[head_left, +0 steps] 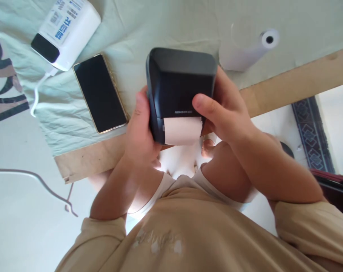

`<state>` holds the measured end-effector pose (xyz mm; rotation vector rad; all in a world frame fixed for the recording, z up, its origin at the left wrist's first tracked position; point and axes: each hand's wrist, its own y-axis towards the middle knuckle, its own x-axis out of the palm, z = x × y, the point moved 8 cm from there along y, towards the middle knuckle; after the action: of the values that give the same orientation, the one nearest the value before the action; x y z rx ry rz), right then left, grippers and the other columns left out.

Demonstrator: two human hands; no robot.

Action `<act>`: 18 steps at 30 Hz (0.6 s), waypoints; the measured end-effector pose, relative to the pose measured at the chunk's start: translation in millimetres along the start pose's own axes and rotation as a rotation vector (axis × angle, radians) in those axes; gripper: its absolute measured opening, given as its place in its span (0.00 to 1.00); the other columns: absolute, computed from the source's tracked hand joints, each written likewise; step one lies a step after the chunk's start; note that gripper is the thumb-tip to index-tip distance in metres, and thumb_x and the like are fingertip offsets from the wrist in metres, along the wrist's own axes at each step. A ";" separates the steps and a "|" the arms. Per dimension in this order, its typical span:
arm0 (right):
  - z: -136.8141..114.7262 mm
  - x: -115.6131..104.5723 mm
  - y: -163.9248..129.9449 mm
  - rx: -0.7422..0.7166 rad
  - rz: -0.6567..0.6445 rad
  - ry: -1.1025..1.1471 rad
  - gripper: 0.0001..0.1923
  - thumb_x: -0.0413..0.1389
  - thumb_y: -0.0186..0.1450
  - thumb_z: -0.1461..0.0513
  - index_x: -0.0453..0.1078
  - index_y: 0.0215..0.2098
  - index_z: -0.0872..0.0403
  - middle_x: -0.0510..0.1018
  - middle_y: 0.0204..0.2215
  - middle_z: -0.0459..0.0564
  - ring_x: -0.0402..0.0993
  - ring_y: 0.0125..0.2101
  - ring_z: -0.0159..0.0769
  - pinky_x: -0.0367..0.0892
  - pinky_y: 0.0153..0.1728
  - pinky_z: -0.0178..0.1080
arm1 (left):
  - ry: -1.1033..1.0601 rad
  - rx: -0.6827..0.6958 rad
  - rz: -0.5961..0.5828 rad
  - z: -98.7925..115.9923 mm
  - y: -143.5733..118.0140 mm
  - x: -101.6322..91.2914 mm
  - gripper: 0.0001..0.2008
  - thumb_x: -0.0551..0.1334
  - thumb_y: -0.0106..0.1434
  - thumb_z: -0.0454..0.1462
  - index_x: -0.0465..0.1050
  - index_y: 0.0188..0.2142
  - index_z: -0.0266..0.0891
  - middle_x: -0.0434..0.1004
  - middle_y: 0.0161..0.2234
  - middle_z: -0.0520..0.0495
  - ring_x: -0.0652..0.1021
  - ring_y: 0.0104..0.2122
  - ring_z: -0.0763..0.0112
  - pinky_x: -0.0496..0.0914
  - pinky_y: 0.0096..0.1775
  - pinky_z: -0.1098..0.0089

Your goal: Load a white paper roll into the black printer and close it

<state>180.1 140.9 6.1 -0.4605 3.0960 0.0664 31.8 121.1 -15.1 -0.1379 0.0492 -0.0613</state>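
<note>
A black portable label printer (pixel 182 85) marked NIIMBOT is held up between my two hands, over the table's near edge. My left hand (pixel 140 128) grips its left side, with the thumb along the edge. On the other side, my right hand (pixel 228 109) wraps round the printer, and its thumb lies on the top face near the lettering. A strip of white paper (pixel 183 131) sticks out of the printer's near end. The fingers underneath the printer are mostly hidden.
A smartphone (pixel 100 93) with a dark screen lies left on the green cloth (pixel 126 22). Behind it sits a white device (pixel 72 32) with a cable (pixel 37 94). A paper roll (pixel 253 51), partly unrolled, lies to the right. A wooden edge (pixel 94 155) borders the table.
</note>
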 end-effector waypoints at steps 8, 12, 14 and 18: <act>-15.1 -7.5 -2.9 -0.178 0.028 -0.364 0.40 0.57 0.67 0.36 0.60 0.68 0.46 0.68 0.67 0.53 0.67 0.68 0.45 0.67 0.69 0.48 | -0.516 -0.194 0.101 -23.1 -3.9 8.2 0.27 0.45 0.78 0.55 0.76 0.44 0.42 0.83 0.56 0.46 0.75 0.67 0.55 0.78 0.63 0.52; -10.0 -1.6 0.5 -0.270 -0.059 -0.287 0.41 0.58 0.65 0.37 0.56 0.68 0.43 0.64 0.70 0.52 0.65 0.69 0.49 0.67 0.70 0.52 | -0.651 -0.226 0.122 -22.9 -6.5 9.6 0.25 0.50 0.78 0.53 0.78 0.44 0.38 0.86 0.47 0.43 0.75 0.67 0.53 0.79 0.61 0.57; -5.2 -0.5 2.7 -0.260 -0.090 -0.293 0.43 0.59 0.63 0.37 0.54 0.69 0.43 0.62 0.71 0.52 0.64 0.70 0.50 0.67 0.70 0.52 | -0.681 -0.234 0.114 -22.5 -5.8 9.7 0.22 0.53 0.77 0.51 0.78 0.43 0.38 0.86 0.44 0.43 0.76 0.66 0.52 0.80 0.58 0.58; -5.8 0.7 3.2 -0.272 -0.151 -0.324 0.51 0.63 0.59 0.37 0.51 0.72 0.45 0.60 0.72 0.54 0.61 0.71 0.52 0.61 0.74 0.53 | -0.699 -0.239 0.137 -22.9 -2.5 6.9 0.18 0.56 0.76 0.48 0.78 0.39 0.38 0.86 0.40 0.45 0.80 0.61 0.52 0.83 0.54 0.61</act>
<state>178.5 143.5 12.0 -0.6183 2.7332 0.5108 37.3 115.1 -37.7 -0.3880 -0.6335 0.1318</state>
